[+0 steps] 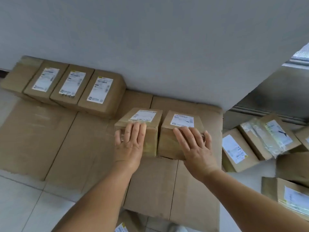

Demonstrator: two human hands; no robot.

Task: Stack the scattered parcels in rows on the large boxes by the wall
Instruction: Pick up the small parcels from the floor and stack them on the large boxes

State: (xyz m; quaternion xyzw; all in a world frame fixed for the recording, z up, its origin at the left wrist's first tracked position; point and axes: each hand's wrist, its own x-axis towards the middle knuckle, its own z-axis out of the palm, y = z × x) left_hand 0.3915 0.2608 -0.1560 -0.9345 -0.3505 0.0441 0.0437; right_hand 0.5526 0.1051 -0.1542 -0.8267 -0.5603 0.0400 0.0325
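Back row: four labelled parcels stand side by side against the wall, on top of the large flat boxes at the left.
Large boxes: plain brown cartons lie flat on the tiled floor by the wall, and one carton is under my hands.
My left hand: fingers straight and together, lying flat over the near top edge of the left parcel — pressing, not clamping.
My right hand: fingers spread and straight across the near top edge of the right parcel, thumb along its right side.
The two parcels: just beside each other, labels up, on the large carton, nearer to me than the back row.
Scattered parcels: a loose heap on the floor at the right — some tilted, labels showing.
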